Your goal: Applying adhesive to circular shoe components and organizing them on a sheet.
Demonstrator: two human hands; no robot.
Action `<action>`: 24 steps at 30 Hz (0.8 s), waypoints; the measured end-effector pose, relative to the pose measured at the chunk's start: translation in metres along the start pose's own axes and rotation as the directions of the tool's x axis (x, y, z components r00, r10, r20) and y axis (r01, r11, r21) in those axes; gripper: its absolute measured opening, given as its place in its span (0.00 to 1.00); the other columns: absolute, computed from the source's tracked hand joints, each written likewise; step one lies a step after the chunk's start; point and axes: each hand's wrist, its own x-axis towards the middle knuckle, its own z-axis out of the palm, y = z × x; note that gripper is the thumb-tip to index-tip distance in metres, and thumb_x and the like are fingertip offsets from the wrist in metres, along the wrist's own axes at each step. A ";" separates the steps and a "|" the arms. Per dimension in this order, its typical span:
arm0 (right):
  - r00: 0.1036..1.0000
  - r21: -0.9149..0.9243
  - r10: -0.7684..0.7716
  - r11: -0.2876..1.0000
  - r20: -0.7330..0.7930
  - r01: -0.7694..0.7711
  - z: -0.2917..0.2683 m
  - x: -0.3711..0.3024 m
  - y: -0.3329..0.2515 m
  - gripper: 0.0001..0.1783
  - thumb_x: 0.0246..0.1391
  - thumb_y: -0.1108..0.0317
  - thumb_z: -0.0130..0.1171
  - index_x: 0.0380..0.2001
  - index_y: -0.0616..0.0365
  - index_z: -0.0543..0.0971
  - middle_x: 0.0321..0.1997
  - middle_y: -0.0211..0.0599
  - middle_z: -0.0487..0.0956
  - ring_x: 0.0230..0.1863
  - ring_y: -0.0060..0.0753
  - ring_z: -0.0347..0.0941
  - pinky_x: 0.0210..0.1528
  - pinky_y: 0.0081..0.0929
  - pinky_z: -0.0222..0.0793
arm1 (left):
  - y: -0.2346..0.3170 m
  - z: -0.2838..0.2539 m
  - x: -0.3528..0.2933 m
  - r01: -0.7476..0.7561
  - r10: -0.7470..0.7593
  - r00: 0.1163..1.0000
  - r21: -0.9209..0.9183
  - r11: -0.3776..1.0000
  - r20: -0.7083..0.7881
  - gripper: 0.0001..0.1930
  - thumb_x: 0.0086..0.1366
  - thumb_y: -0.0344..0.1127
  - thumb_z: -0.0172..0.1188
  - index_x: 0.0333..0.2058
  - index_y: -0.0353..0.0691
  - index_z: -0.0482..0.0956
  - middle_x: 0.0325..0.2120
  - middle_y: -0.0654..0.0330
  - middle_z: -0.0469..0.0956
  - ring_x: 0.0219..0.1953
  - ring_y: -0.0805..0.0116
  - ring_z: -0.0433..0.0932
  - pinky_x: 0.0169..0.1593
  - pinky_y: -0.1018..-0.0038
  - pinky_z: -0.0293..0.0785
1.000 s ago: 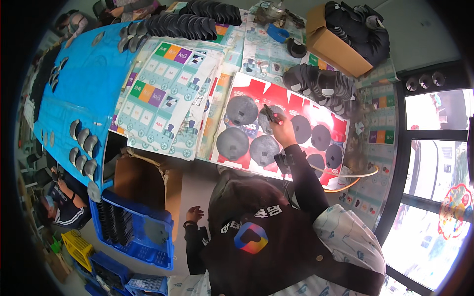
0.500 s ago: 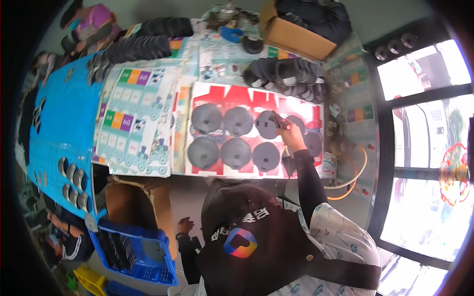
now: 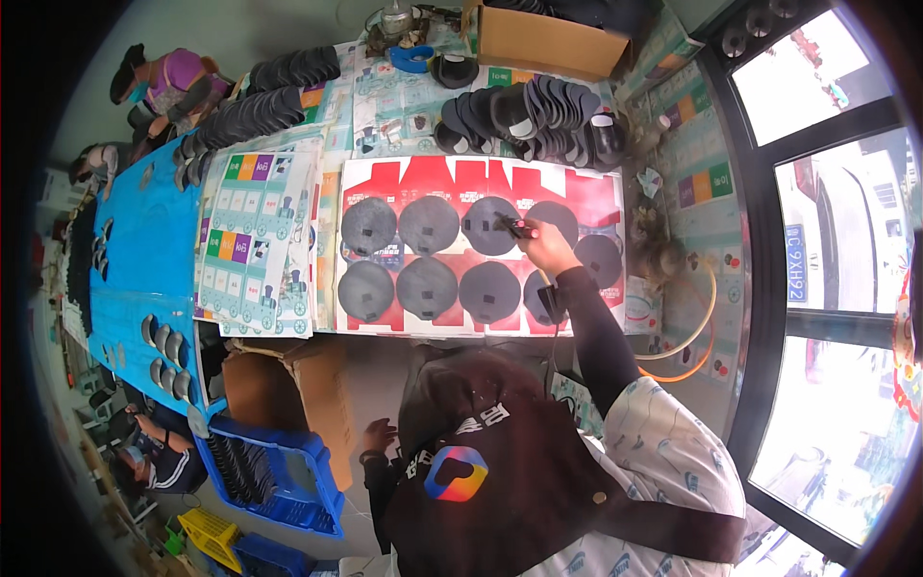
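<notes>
My right hand (image 3: 546, 248) is closed around a slim dark tool (image 3: 519, 227) with a reddish part; its exact kind I cannot make out. The tool's tip is over a dark grey disc (image 3: 486, 240) in the far row; whether it touches I cannot tell. Several such discs lie flat in two rows on a red and white printed sheet (image 3: 358, 173), many with a small darker square. A disc (image 3: 598, 258) shows right of my hand, and my forearm is close to another in the near row. Low at my side, away from the table, my left hand (image 3: 379, 436) has its fingers apart and holds nothing.
Stacked dark curved pieces (image 3: 529, 120) stand behind the sheet, near a cardboard box (image 3: 548, 43). Printed sheets (image 3: 252, 240) lie left, beside a blue table (image 3: 144, 250). A blue crate (image 3: 298, 471) stands lower left. A pale hose (image 3: 707, 298) loops at the right. Other people are at the left.
The view has shifted, so the table appears a little further left and higher. My right hand keeps the tool over the same far-row disc. My left hand stays low at my side.
</notes>
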 end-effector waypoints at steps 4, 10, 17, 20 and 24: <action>0.961 -0.097 -0.061 0.991 0.271 0.090 -0.004 0.006 0.004 0.15 0.50 0.66 0.59 0.39 0.63 0.80 0.33 0.59 0.80 0.39 0.65 0.77 0.40 0.47 0.72 | -0.035 -0.007 -0.014 -0.141 0.139 0.990 0.174 0.975 0.025 0.18 0.69 0.41 0.55 0.52 0.36 0.76 0.33 0.49 0.84 0.29 0.59 0.84 0.28 0.71 0.77; 0.999 -0.147 0.037 0.988 0.017 -0.034 -0.019 -0.007 0.019 0.16 0.56 0.64 0.51 0.41 0.60 0.82 0.36 0.62 0.80 0.44 0.67 0.77 0.48 0.54 0.73 | -0.079 -0.007 -0.024 -0.299 0.299 0.953 0.280 0.912 0.044 0.16 0.68 0.40 0.53 0.44 0.35 0.82 0.31 0.52 0.84 0.27 0.65 0.82 0.28 0.73 0.75; 0.993 -0.019 0.099 0.995 0.067 -0.098 -0.007 -0.025 0.026 0.18 0.55 0.65 0.51 0.45 0.60 0.82 0.40 0.65 0.80 0.48 0.67 0.76 0.51 0.51 0.72 | -0.084 0.000 -0.023 -0.419 0.430 0.886 0.699 0.580 0.174 0.14 0.61 0.36 0.57 0.43 0.41 0.84 0.39 0.49 0.83 0.45 0.46 0.81 0.50 0.59 0.77; 0.986 -0.075 0.158 0.984 -0.053 -0.162 -0.018 -0.033 0.007 0.18 0.56 0.63 0.52 0.44 0.60 0.81 0.40 0.65 0.80 0.48 0.66 0.76 0.50 0.52 0.72 | -0.081 -0.007 -0.022 -0.466 0.524 0.836 0.719 0.516 0.167 0.14 0.64 0.35 0.56 0.46 0.38 0.82 0.37 0.48 0.84 0.39 0.50 0.84 0.44 0.61 0.81; 0.988 -0.156 0.146 0.976 -0.046 -0.152 -0.009 -0.037 0.049 0.19 0.55 0.61 0.55 0.46 0.60 0.81 0.39 0.63 0.81 0.46 0.66 0.77 0.48 0.51 0.72 | -0.067 0.007 -0.021 -0.381 0.387 0.922 0.206 0.901 0.013 0.16 0.68 0.36 0.55 0.51 0.35 0.78 0.35 0.47 0.85 0.33 0.56 0.84 0.36 0.65 0.82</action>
